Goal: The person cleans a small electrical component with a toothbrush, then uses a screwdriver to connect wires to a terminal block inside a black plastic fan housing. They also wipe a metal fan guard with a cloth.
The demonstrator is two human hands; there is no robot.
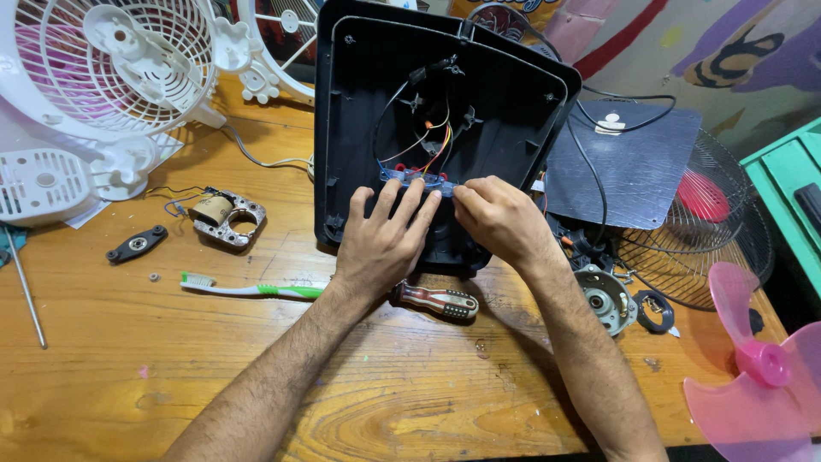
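Both our forearms run up from the bottom edge & meet over the black plastic fan housing [368,94], which lies open-side up on the wooden workbench [171,359].

Our left hand [382,244] lies palm-down on the housing's near half, fingers spread fairly wide & flat, tips touching the small blue circuit strip [416,180] inside it. It grips nothing, just presses. Our right hand [500,220] sits just beside it, knuckles up, fingers curled narrow, thumb & forefinger pinching the strip's right end.

Housing: matte black moulded plastic, rounded-square shape w/ raised rim & screw posts. Thin red, orange, yellow & black wires [432,141] run from its middle down to the strip.

Just below the housing, under our left wrist, lies a screwdriver [436,301] w/ a red & black ribbed handle. Left of that, a green & white toothbrush [248,288], and further left of the housing a small motor stator w/ copper coil [224,216]. Upper left of the housing stands a white plastic fan grille [111,60]. Right of the housing: a flat dark panel [637,162], a wire fan guard [710,231], a metal motor [605,299], and near the bench corner a translucent pink fan blade [761,359].
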